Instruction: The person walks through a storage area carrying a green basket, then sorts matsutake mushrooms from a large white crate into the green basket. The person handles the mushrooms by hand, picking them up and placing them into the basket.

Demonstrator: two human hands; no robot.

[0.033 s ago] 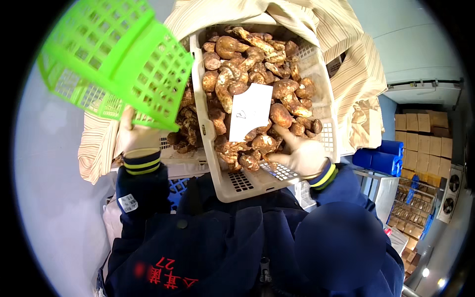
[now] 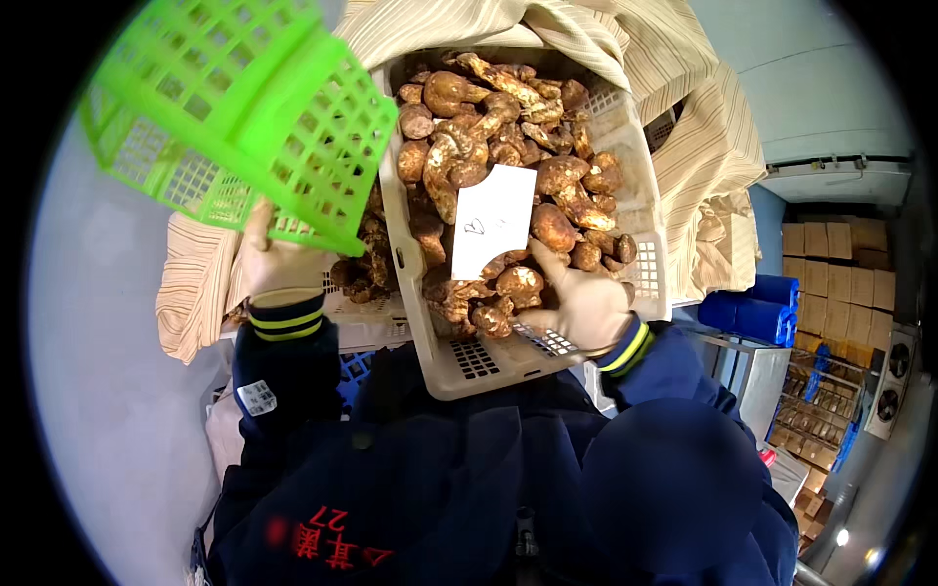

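One green mesh basket [image 2: 234, 117] tilts above the left hand [image 2: 278, 264], whose gloved fingers close on its lower edge. One white crate [image 2: 640, 244] lies just right of them, heaped with brown mushrooms [image 2: 489, 146], too many to count, and one white paper slip [image 2: 493, 220]. The right hand [image 2: 581, 303] rests inside, fingers [image 2: 547, 259] loosely curled among mushrooms; whether they grip any is unclear. Striped cloth [image 2: 703, 146] lies beyond.

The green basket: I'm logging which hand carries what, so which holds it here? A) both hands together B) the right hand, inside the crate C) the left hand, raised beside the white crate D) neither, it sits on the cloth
C: the left hand lifts the green basket by its lower edge, tilted in the air, while the right hand rests among the mushrooms in the white crate.
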